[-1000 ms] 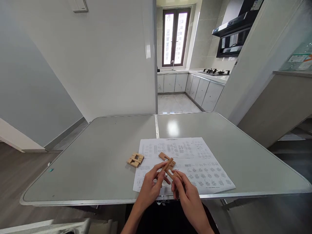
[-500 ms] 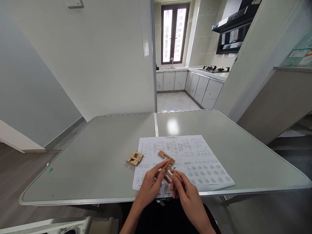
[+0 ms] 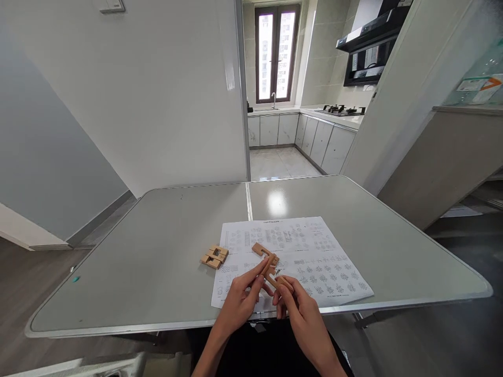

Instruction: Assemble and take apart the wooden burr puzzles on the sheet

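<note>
Both hands are closed over the printed sheet (image 3: 326,246), near the table's front edge. Between finger and thumb, my left hand (image 3: 241,298) grips a notched wooden puzzle piece (image 3: 269,265). My right hand (image 3: 301,309) pinches a second wooden puzzle piece (image 3: 283,283) at its lower right end. The two pieces meet or overlap between the hands; whether they interlock I cannot tell. Just beyond the fingertips shows another notched wooden piece (image 3: 259,249), partly covered. To the left, a flat cluster of wooden blocks (image 3: 215,256) lies at the sheet's edge.
The grey-green folding table (image 3: 157,262) has a metal rim and a centre seam. A small green object (image 3: 76,279) lies near its left edge. Beyond it stand a white wall (image 3: 176,94) and a doorway to a kitchen with a gas stove (image 3: 341,110).
The whole view has shifted slightly, with table and sheet sitting a little further left. Both hands keep their hold on the wooden pieces, almost unmoved.
</note>
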Tool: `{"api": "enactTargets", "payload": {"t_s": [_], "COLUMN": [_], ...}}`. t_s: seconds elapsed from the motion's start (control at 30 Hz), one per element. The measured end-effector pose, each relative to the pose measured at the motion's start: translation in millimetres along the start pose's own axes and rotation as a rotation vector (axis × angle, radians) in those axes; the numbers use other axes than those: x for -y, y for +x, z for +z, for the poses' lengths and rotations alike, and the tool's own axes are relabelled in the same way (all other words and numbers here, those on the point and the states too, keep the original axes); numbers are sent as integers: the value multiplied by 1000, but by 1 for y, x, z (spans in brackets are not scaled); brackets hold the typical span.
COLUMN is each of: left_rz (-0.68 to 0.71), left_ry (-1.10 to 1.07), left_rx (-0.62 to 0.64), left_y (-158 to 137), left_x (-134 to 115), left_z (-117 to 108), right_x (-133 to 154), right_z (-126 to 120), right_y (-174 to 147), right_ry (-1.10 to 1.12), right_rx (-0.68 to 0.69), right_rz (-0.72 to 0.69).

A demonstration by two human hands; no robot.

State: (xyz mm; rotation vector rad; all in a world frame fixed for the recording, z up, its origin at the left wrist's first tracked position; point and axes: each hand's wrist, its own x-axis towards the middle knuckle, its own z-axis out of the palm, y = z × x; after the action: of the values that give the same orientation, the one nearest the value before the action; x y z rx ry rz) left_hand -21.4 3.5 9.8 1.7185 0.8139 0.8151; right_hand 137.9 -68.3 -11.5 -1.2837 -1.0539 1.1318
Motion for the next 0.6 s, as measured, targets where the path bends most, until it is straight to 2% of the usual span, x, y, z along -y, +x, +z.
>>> {"api": "enactTargets", "payload": {"t_s": [0.6], "left_rz": [-16], "left_ry": [48], "left_rx": [56], "left_y": [3], "left_x": [1], "left_z": [4], "right_x": [-8], "right_z": [-9], "right_y": [-1], "right_ry": [65], "right_rx": [-1], "right_rz": [8]}}
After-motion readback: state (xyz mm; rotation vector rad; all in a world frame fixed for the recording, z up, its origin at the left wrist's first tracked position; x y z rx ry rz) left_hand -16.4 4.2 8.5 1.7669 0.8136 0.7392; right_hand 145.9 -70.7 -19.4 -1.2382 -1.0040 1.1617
